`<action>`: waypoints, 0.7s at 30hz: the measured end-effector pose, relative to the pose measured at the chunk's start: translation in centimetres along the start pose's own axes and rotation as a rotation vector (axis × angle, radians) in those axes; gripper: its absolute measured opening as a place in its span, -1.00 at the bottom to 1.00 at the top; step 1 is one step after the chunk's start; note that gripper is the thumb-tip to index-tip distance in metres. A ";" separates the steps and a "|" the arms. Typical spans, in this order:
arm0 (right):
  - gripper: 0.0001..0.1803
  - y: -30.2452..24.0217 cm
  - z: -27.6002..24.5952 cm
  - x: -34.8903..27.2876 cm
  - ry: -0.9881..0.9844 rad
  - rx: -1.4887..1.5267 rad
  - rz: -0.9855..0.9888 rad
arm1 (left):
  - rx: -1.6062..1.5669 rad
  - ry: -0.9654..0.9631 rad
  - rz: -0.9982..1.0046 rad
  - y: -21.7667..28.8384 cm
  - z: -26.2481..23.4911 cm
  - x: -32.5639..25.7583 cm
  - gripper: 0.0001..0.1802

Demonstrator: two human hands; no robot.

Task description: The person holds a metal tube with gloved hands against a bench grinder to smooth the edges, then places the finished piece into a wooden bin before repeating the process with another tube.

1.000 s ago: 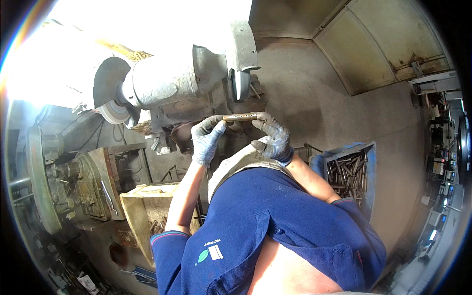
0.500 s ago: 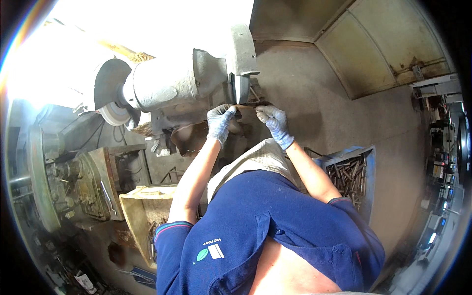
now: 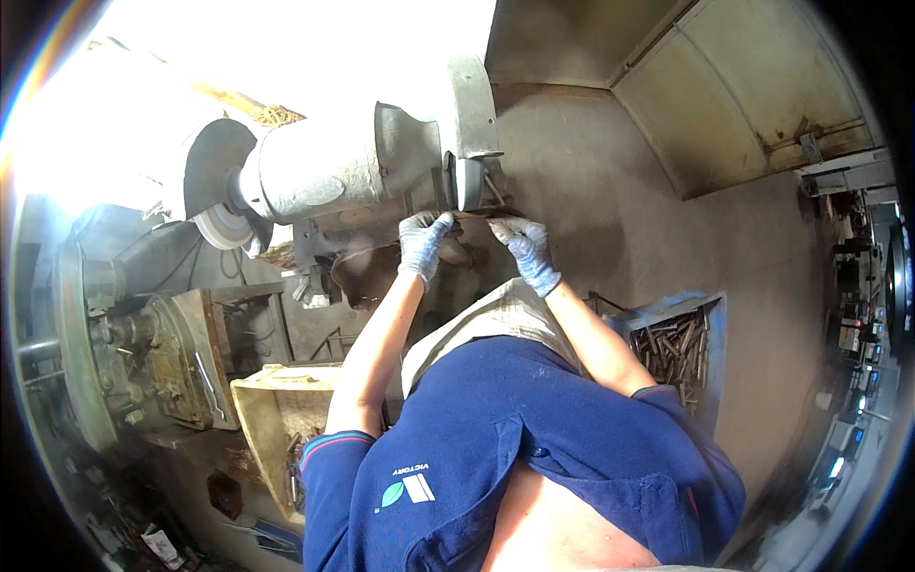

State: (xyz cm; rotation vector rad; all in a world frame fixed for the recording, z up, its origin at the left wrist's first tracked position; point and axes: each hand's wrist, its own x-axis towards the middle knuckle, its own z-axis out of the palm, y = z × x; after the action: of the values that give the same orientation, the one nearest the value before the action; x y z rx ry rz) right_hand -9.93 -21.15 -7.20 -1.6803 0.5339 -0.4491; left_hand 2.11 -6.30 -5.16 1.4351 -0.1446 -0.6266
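A bench grinder with a pale motor body [image 3: 319,170] stands in front of me. Below its right-hand guard [image 3: 473,110] shows the rim of a grinding wheel [image 3: 468,183]. Just under that rim, a thin, dark strip-like metal piece [image 3: 473,214] spans the gap between my gloved hands. My left hand [image 3: 420,250] pinches its left end, thumb up. The other end is in the closed fingers of my right hand [image 3: 528,253]. Whether the piece touches the wheel I cannot tell.
Rods fill a blue bin [image 3: 717,348] by my right elbow. To my left is a yellowish crate [image 3: 262,419] with more metal parts, beyond it an oily machine [image 3: 176,357]. The grinder's other wheel [image 3: 224,227] is exposed at left. A metal cabinet [image 3: 734,95] stands far right.
Both hands, with the metal piece between them, have shifted slightly left under the wheel. The whole view has also dipped a little. The grip looks the same.
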 end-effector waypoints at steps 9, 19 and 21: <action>-0.67 -1.6 3.0 0.2 -0.067 0.166 0.065 | -0.084 0.029 -0.045 -2.1 -3.9 0.9 -0.87; -0.48 -8.1 -0.7 -5.6 -0.009 -0.109 -0.557 | 0.116 -0.006 0.327 3.1 -1.5 -7.6 -0.81; -0.48 -9.5 -1.7 -6.4 0.023 -0.128 -0.623 | 0.350 -0.034 0.509 4.4 -0.8 -7.9 -0.80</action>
State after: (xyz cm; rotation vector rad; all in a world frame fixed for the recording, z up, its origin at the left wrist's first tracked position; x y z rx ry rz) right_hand -15.18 -17.55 2.44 -1.9558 0.0387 -0.8965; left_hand -2.75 -1.77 1.10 1.6385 -0.6504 -0.2087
